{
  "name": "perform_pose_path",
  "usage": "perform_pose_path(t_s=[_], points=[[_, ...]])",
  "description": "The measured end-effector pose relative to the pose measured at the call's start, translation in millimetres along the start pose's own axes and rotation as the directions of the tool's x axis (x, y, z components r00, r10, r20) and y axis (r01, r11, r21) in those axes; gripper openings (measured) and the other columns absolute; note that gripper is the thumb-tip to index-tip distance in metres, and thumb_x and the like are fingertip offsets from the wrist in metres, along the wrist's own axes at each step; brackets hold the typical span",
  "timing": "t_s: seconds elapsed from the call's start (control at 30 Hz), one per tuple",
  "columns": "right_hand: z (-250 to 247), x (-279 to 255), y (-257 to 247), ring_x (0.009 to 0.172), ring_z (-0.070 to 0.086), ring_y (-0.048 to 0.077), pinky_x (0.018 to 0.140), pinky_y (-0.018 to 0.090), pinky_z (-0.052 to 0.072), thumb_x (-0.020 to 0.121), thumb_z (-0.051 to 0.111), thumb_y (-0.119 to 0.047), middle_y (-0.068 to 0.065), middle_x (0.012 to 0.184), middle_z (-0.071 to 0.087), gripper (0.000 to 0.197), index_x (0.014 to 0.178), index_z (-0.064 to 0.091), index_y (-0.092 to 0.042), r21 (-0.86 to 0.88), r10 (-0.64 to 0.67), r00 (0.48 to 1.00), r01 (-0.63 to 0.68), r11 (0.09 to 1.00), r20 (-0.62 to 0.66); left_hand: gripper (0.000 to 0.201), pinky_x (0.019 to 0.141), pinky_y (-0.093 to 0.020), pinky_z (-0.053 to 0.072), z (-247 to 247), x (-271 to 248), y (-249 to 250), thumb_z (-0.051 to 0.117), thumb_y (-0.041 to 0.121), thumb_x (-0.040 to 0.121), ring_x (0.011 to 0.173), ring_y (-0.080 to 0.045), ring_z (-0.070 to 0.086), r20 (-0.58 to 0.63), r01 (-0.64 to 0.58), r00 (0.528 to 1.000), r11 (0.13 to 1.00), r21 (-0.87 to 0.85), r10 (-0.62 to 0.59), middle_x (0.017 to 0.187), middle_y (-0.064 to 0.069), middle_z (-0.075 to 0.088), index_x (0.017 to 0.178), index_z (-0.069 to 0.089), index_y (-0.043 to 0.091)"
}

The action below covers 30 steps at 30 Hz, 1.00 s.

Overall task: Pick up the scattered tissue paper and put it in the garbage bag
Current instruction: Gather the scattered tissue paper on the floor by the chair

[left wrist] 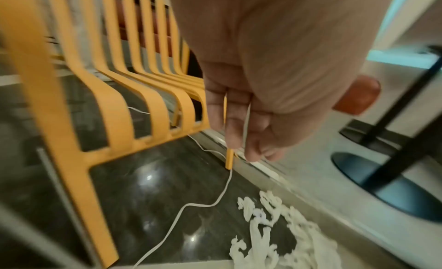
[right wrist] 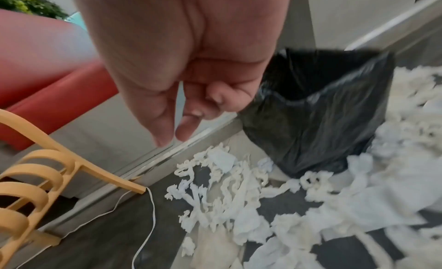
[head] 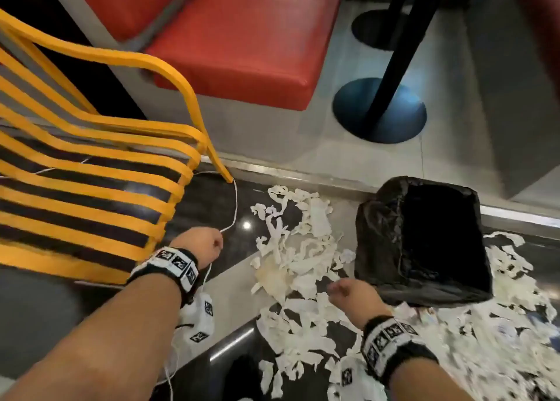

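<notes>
Torn white tissue paper [head: 303,258] [right wrist: 227,197] [left wrist: 275,235] lies scattered over the dark floor, around and to the right of a black garbage bag [head: 381,249] [right wrist: 311,121]. The bag stands open, its mouth tilted toward me. My right hand [head: 339,291] [right wrist: 172,137] hovers over the tissue just left of the bag, fingers curled, thumb and forefinger tips nearly meeting, with nothing visible between them. My left hand [head: 212,243] [left wrist: 246,137] is further left beside the chair and pinches a thin white cord [head: 235,207] [left wrist: 215,203] [right wrist: 153,216].
A yellow slatted chair [head: 91,164] [left wrist: 107,103] [right wrist: 36,178] stands close on the left, the cord looping past its leg. Beyond a metal floor strip [head: 303,176] are a red bench [head: 242,37] and a black table post with a round base [head: 378,113].
</notes>
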State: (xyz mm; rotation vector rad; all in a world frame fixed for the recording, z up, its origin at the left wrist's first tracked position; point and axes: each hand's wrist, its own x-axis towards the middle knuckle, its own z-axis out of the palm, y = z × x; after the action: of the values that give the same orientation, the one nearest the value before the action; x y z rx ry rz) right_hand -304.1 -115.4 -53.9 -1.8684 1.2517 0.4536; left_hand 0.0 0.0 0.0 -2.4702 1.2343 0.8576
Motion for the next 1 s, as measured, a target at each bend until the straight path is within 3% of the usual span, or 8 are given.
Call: perform_pose_path(t_s=[0.1, 0.23, 0.4, 0.5, 0.63, 0.8, 0.9, 1.0], points=[[51, 61, 16, 0.1, 0.062, 0.016, 0.084, 0.023, 0.045, 0.088, 0.06, -0.027, -0.002, 0.11, 0.067, 0.017, 0.102, 0.069, -0.025, -0.001, -0.032, 0.998, 0.032, 0.999, -0.045, 0.024, 0.091, -0.036, 0.05, 63, 73, 10, 0.049, 0.019, 0.087, 0.106, -0.026, 0.061, 0.038, -0.077, 0.997, 0.987, 0.14, 0.072, 0.115, -0.004, 0.065, 0.104, 0.066, 0.025], [119, 144, 54, 0.092, 0.063, 0.015, 0.083, 0.028, 0.051, 0.089, 0.057, -0.028, -0.004, 0.106, 0.067, 0.017, 0.1, 0.069, -0.027, -0.027, -0.038, 0.997, 0.036, 0.999, -0.072, 0.023, 0.079, -0.034, 0.05, 168, 163, 25, 0.045, 0.016, 0.085, 0.098, -0.027, 0.061, 0.081, -0.26, 0.966, 0.907, 0.332, 0.247, 0.105, -0.005, 0.065, 0.096, 0.065, 0.021], [172, 221, 85, 0.097, 0.063, 0.015, 0.087, 0.027, 0.05, 0.089, 0.055, -0.028, -0.003, 0.112, 0.065, 0.022, 0.107, 0.069, -0.027, -0.171, -0.095, 0.992, 0.08, 0.982, -0.078, 0.028, 0.086, -0.037, 0.05, 277, 235, 46, 0.054, 0.027, 0.083, 0.105, -0.028, 0.057, 0.156, -0.461, 0.887, 0.843, 0.277, 0.434, 0.111, -0.007, 0.061, 0.108, 0.061, 0.017], [196, 253, 96, 0.108, 0.058, 0.017, 0.092, 0.025, 0.044, 0.089, 0.057, -0.027, -0.001, 0.122, 0.056, 0.029, 0.117, 0.062, -0.026, -0.243, -0.155, 0.984, 0.129, 0.961, -0.089, 0.035, 0.08, -0.039, 0.047, 329, 258, 53, 0.061, 0.024, 0.08, 0.102, -0.03, 0.054, 0.156, -0.52, 0.854, 0.807, 0.279, 0.496, 0.113, -0.01, 0.055, 0.112, 0.055, 0.011], [212, 266, 101, 0.112, 0.055, 0.019, 0.093, 0.027, 0.043, 0.086, 0.061, -0.026, 0.0, 0.128, 0.05, 0.037, 0.123, 0.056, -0.024, -0.233, -0.192, 0.97, 0.154, 0.96, -0.148, 0.024, 0.08, -0.04, 0.05, 348, 260, 44, 0.044, 0.005, 0.088, 0.097, -0.034, 0.059, 0.105, -0.528, 0.846, 0.797, 0.294, 0.522, 0.112, -0.016, 0.058, 0.111, 0.052, 0.002], [219, 265, 102, 0.11, 0.052, 0.02, 0.091, 0.028, 0.044, 0.084, 0.063, -0.024, 0.001, 0.124, 0.05, 0.042, 0.124, 0.052, -0.024, -0.212, -0.207, 0.95, 0.157, 0.965, -0.236, 0.012, 0.067, -0.031, 0.042, 326, 255, 38, 0.045, 0.01, 0.087, 0.08, -0.025, 0.056, -0.022, -0.519, 0.852, 0.85, 0.097, 0.523, 0.089, -0.008, 0.059, 0.081, 0.056, 0.011], [228, 273, 103, 0.112, 0.051, 0.025, 0.092, 0.034, 0.047, 0.084, 0.061, -0.022, 0.003, 0.124, 0.049, 0.045, 0.127, 0.049, -0.024, -0.33, -0.205, 0.963, 0.139, 0.934, -0.176, 0.012, 0.071, -0.03, 0.04, 326, 246, 38, 0.059, 0.022, 0.083, 0.087, -0.022, 0.053, -0.011, -0.512, 0.858, 0.856, 0.065, 0.514, 0.101, -0.005, 0.056, 0.09, 0.057, 0.012], [234, 273, 105, 0.106, 0.053, 0.027, 0.084, 0.035, 0.048, 0.088, 0.049, -0.016, 0.006, 0.117, 0.056, 0.028, 0.115, 0.057, -0.019, -0.452, -0.201, 0.968, 0.113, 0.885, -0.152, 0.04, 0.08, -0.036, 0.045, 338, 237, 35, 0.071, 0.031, 0.074, 0.099, -0.025, 0.047, 0.156, -0.572, 0.819, 0.766, 0.293, 0.552, 0.115, -0.005, 0.043, 0.106, 0.053, 0.015]])
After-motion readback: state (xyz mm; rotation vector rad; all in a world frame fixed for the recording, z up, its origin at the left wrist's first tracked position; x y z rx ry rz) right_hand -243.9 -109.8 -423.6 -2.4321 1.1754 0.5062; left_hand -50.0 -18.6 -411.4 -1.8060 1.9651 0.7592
